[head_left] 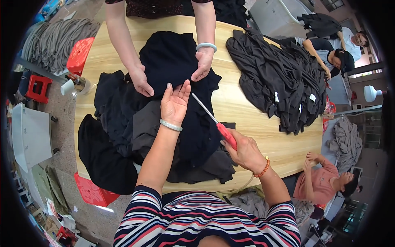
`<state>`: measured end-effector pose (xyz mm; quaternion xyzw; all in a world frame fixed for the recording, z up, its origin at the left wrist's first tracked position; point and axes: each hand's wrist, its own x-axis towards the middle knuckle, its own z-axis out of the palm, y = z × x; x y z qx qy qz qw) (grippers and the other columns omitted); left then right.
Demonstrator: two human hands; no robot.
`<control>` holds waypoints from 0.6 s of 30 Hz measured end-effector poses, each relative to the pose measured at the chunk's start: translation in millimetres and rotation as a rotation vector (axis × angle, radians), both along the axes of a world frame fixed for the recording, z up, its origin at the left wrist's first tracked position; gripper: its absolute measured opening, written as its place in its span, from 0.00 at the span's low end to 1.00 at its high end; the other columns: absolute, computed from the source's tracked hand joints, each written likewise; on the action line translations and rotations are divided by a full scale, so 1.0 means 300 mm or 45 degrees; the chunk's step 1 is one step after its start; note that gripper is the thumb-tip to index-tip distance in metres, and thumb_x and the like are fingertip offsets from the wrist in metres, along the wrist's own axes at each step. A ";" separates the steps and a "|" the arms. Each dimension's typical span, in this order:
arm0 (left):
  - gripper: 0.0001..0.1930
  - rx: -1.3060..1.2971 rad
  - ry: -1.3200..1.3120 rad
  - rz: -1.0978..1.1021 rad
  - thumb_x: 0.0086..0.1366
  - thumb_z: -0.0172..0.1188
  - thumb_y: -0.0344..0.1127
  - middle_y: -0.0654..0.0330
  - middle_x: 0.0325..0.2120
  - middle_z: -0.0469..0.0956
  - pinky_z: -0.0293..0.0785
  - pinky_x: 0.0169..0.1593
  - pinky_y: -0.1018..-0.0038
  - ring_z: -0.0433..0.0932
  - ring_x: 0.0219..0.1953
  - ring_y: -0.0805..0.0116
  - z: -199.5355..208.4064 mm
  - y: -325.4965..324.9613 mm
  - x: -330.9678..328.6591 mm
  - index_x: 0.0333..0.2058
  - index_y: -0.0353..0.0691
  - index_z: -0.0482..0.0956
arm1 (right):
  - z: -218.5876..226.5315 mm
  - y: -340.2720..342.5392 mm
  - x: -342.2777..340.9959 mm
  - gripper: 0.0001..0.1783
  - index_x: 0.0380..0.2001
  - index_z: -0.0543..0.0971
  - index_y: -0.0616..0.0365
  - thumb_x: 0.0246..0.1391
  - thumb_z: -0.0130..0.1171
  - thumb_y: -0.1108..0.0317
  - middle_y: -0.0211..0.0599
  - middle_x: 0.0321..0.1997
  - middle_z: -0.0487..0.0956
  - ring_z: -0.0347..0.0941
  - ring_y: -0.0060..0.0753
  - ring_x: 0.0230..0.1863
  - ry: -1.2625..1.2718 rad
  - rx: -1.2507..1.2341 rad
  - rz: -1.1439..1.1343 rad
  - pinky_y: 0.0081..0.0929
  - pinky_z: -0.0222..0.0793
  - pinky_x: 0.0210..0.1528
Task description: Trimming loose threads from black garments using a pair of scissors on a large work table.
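My left hand (pixel 174 106) is palm up over the dark clothes, its fingers stretched out and nothing in it. My right hand (pixel 247 152) is closed around a red-handled tool (pixel 226 135) with a long thin metal rod. The rod's tip points up and left, close to my left fingertips. Under both lies a heap of black and dark grey garments (pixel 197 123). Across the table, another person's two hands (pixel 140 81) rest at a black garment (pixel 166 57), one on each side of my left fingertips.
The wooden table (pixel 230 103) carries a second pile of dark grey garments (pixel 279 78) at its right. Red stools (pixel 95 190) stand by its left side. A clear container (pixel 81 85) sits at the left edge. People (pixel 325 177) are at the right; a white bin (pixel 32 136) is at the left.
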<state>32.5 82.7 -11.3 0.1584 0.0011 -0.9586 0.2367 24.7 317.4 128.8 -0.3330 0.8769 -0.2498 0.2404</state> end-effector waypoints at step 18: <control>0.12 -0.372 -0.249 -0.073 0.67 0.55 0.40 0.60 0.25 0.77 0.70 0.38 0.77 0.74 0.30 0.71 -0.070 -0.033 0.004 0.32 0.36 0.77 | 0.037 -0.205 -0.132 0.16 0.40 0.75 0.59 0.57 0.54 0.57 0.53 0.22 0.77 0.76 0.57 0.28 0.058 0.411 0.131 0.46 0.70 0.35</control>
